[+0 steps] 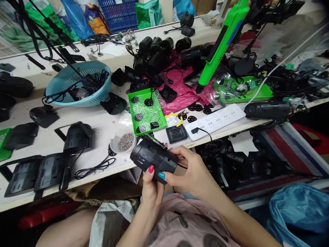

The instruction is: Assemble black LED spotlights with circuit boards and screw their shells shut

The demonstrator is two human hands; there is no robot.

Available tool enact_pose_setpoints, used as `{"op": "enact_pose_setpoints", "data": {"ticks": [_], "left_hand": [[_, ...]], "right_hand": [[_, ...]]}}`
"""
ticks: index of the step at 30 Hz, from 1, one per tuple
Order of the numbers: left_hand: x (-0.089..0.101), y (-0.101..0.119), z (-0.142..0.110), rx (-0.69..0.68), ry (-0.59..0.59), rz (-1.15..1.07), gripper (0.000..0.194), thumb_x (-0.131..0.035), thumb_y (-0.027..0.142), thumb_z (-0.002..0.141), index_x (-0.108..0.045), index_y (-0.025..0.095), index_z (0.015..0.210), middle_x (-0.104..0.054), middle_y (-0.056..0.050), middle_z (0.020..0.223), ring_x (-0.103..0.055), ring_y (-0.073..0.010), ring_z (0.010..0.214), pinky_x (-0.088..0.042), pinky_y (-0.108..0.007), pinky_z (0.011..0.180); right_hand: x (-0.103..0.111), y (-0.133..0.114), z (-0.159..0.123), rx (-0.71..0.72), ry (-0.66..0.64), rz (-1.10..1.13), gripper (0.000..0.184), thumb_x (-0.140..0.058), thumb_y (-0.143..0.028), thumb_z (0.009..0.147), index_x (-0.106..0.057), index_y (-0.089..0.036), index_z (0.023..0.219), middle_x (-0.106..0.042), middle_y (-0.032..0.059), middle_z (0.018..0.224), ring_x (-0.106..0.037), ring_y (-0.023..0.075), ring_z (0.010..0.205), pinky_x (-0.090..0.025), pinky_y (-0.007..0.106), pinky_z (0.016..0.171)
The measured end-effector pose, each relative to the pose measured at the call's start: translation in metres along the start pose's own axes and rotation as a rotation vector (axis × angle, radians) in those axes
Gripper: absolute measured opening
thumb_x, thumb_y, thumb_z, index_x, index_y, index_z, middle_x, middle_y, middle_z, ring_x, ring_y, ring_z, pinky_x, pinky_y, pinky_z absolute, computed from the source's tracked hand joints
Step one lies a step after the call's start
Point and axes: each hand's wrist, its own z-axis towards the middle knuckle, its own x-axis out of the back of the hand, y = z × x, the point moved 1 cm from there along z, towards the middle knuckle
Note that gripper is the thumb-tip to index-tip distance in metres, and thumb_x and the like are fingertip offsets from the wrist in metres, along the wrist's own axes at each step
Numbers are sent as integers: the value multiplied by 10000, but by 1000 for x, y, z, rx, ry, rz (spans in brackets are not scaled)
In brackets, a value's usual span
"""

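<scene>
A black cylindrical lamp housing (151,154) lies tilted across both hands, just past the bench's front edge. My left hand (152,190) is closed around it from below, thumb on its near side. Fingers and thumb of my right hand (194,169) grip its right end, where a black cord shows. Just behind the housing stands a small round tub of screws (125,142). A green perforated tray (163,120) holding black discs and clear lenses lies farther back, beside a square black block (177,133). The underside of the housing is hidden.
A white power strip (216,121) with a plugged cord lies to the right. A green electric screwdriver (218,48) hangs above the bench. Finished-looking black lamps (78,137) stand left, near a blue basket (100,92). Yellow-handled pliers (180,118) lie behind the block.
</scene>
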Motion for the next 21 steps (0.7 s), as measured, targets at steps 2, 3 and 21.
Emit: {"op": "enact_pose_setpoints", "data": {"ticks": [2, 3, 21], "left_hand": [[3, 1, 1, -4, 3, -20, 726, -879, 440, 533, -695, 198, 1192, -762, -90, 1129, -656, -316, 1169, -532, -375, 988], [4, 3, 1, -2, 1, -28, 741, -897, 428, 516, -697, 209, 1195, -767, -87, 1119, -655, -321, 1175, -528, -384, 1002], [3, 11, 15, 77, -124, -217, 696, -645, 724, 720, -671, 257, 1235, -746, -85, 1166, -618, -288, 1236, -522, -390, 1020]], "right_hand": [[-3, 2, 1, 19, -6, -2, 447, -820, -353, 675, -660, -241, 1076, -718, 18, 1055, -683, 229, 980, -560, 387, 893], [-4, 3, 1, 29, -19, 3, 447, -815, -347, 680, -665, -244, 1088, -716, 21, 1072, -683, 229, 991, -559, 388, 901], [-43, -28, -2, 154, 232, -377, 505, -836, -346, 588, -654, -196, 1035, -651, 64, 958, -680, 295, 935, -580, 414, 745]]}}
